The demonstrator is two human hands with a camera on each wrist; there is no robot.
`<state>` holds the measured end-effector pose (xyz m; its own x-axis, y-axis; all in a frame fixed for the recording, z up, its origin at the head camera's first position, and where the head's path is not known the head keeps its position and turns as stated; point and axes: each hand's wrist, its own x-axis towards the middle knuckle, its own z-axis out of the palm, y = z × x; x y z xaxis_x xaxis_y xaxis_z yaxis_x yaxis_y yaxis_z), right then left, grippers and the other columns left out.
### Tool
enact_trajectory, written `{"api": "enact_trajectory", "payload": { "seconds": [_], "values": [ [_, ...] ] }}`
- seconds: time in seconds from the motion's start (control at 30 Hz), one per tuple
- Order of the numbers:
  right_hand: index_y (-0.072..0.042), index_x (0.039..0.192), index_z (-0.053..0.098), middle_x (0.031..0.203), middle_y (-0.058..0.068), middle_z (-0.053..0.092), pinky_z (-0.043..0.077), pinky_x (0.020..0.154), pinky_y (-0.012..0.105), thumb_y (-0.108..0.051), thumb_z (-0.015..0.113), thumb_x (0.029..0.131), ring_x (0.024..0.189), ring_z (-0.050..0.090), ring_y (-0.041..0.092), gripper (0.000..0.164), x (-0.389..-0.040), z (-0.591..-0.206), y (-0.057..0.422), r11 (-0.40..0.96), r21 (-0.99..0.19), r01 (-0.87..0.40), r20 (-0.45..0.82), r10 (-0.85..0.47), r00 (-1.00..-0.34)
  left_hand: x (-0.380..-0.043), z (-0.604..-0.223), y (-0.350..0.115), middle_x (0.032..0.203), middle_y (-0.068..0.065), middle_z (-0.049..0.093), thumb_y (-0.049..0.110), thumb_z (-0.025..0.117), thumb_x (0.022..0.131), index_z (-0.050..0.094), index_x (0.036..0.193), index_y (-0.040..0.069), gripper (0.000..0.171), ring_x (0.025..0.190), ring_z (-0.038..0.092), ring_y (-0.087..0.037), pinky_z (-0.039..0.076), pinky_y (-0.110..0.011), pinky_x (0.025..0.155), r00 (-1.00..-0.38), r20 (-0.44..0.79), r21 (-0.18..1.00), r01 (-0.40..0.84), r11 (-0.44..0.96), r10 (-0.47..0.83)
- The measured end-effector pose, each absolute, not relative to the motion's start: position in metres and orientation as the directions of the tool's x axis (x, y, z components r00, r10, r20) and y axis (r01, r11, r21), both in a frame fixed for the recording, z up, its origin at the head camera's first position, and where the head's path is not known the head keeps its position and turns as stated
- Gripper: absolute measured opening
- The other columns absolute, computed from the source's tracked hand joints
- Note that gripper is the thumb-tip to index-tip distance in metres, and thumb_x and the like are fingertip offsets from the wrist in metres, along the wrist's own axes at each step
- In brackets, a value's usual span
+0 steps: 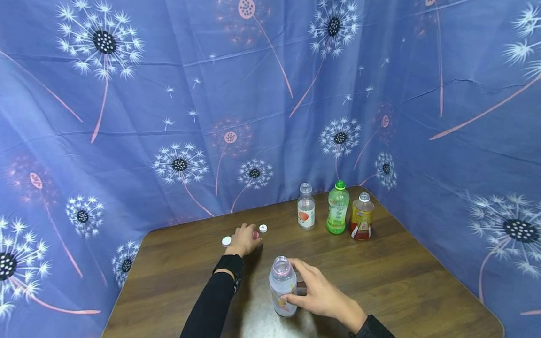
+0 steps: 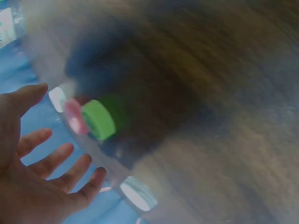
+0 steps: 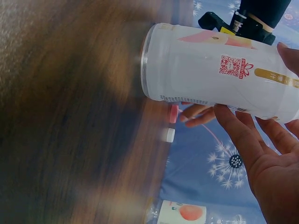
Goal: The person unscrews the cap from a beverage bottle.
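Observation:
My right hand point(image 1: 319, 291) grips a clear, open-mouthed bottle with a whitish printed label point(image 1: 282, 286), its thumb on the near side and its fingers round the far side. In the right wrist view that label point(image 3: 201, 70) carries a red square code and pink fruit. Farther back, my left hand point(image 1: 243, 240) reaches over loose bottle caps with its fingers spread and nothing between them. The left wrist view shows a green cap point(image 2: 99, 120) and a pink cap point(image 2: 75, 115) side by side just past the fingers. White caps point(image 1: 226, 241) lie on either side of them.
At the back right of the brown wooden table point(image 1: 405, 272) stand a clear bottle point(image 1: 306, 206), a green bottle point(image 1: 337, 209) and a bottle with a yellow-and-red label point(image 1: 361, 218), all uncapped. Blue dandelion-print cloth point(image 1: 262, 117) hangs behind and along the right side.

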<state>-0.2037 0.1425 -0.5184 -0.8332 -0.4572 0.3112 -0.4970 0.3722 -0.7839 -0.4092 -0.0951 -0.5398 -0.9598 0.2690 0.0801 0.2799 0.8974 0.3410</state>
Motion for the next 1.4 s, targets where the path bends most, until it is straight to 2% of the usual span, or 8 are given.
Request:
{"api": "enact_trajectory", "payload": {
  "seconds": [0.17,0.3,0.47,0.6,0.67,0.8,1.07,1.4],
  "values": [
    [-0.030,0.152,0.042,0.136,-0.006,0.062,0.061,0.089,0.028,-0.038,0.082,0.092,0.121,0.066,0.016,0.072,-0.204,-0.517,0.144,0.363,-0.785,-0.502,0.322,-0.453,-0.831,-0.413,-0.549,-0.095,0.146,-0.021,0.058,0.026,0.079,0.093,0.061,0.143,0.010,0.056,0.125,0.058,-0.049,0.050,-0.068,0.096,-0.958,0.061,0.320,0.286,0.903,0.281],
    [-0.028,0.152,0.042,0.136,-0.006,0.061,0.061,0.090,0.028,-0.035,0.083,0.092,0.121,0.066,0.016,0.073,-0.204,-0.516,0.143,0.362,-0.787,-0.500,0.321,-0.451,-0.833,-0.413,-0.550,-0.095,0.135,-0.018,0.065,0.026,0.079,0.093,0.067,0.137,0.011,0.048,0.121,0.060,-0.046,0.051,-0.069,0.095,-0.957,0.083,0.278,0.290,0.916,0.278],
    [-0.027,0.153,0.041,0.138,-0.005,0.060,0.060,0.092,0.027,-0.036,0.082,0.092,0.123,0.065,0.018,0.073,-0.204,-0.515,0.140,0.369,-0.789,-0.492,0.303,-0.463,-0.833,-0.414,-0.553,-0.097,0.115,-0.014,0.070,0.022,0.078,0.094,0.075,0.115,0.014,0.023,0.112,0.064,-0.043,0.052,-0.067,0.092,-0.957,0.125,0.242,0.285,0.927,0.262],
    [-0.029,0.151,0.042,0.136,-0.005,0.061,0.061,0.090,0.027,-0.037,0.082,0.092,0.121,0.065,0.017,0.072,-0.204,-0.516,0.138,0.368,-0.788,-0.493,0.308,-0.457,-0.834,-0.416,-0.557,-0.098,0.097,-0.010,0.068,0.013,0.075,0.094,0.073,0.092,0.013,0.003,0.102,0.067,-0.040,0.054,-0.062,0.084,-0.949,0.168,0.254,0.303,0.919,0.266],
    [-0.030,0.151,0.042,0.135,-0.006,0.061,0.061,0.089,0.028,-0.036,0.083,0.092,0.121,0.065,0.016,0.072,-0.205,-0.517,0.138,0.365,-0.789,-0.494,0.313,-0.454,-0.834,-0.415,-0.556,-0.098,0.093,-0.010,0.066,0.011,0.074,0.094,0.071,0.089,0.011,0.006,0.099,0.068,-0.039,0.055,-0.061,0.081,-0.945,0.183,0.251,0.313,0.916,0.273],
    [-0.030,0.151,0.042,0.134,-0.006,0.062,0.061,0.088,0.027,-0.038,0.083,0.092,0.120,0.065,0.016,0.072,-0.204,-0.517,0.138,0.364,-0.788,-0.496,0.314,-0.456,-0.833,-0.411,-0.547,-0.098,0.093,-0.009,0.066,0.011,0.075,0.091,0.073,0.094,0.009,0.004,0.094,0.069,-0.035,0.057,-0.055,0.077,-0.928,0.228,0.258,0.350,0.901,0.295],
    [-0.030,0.151,0.044,0.134,-0.008,0.061,0.062,0.087,0.029,-0.038,0.084,0.090,0.119,0.066,0.018,0.073,-0.204,-0.516,0.142,0.370,-0.784,-0.498,0.335,-0.424,-0.842,-0.395,-0.518,-0.094,0.095,-0.009,0.065,0.011,0.074,0.090,0.074,0.103,0.006,0.014,0.086,0.060,-0.023,0.053,-0.040,0.078,-0.886,0.269,0.314,0.451,0.835,0.378],
    [-0.029,0.151,0.043,0.136,-0.009,0.061,0.061,0.087,0.026,-0.039,0.084,0.089,0.121,0.066,0.019,0.075,-0.204,-0.517,0.140,0.377,-0.785,-0.491,0.329,-0.419,-0.847,-0.367,-0.492,-0.094,0.105,-0.014,0.072,0.015,0.078,0.084,0.075,0.111,0.006,0.029,0.093,0.068,-0.027,0.058,-0.038,0.080,-0.847,0.334,0.332,0.517,0.789,0.414]
  ]
}}
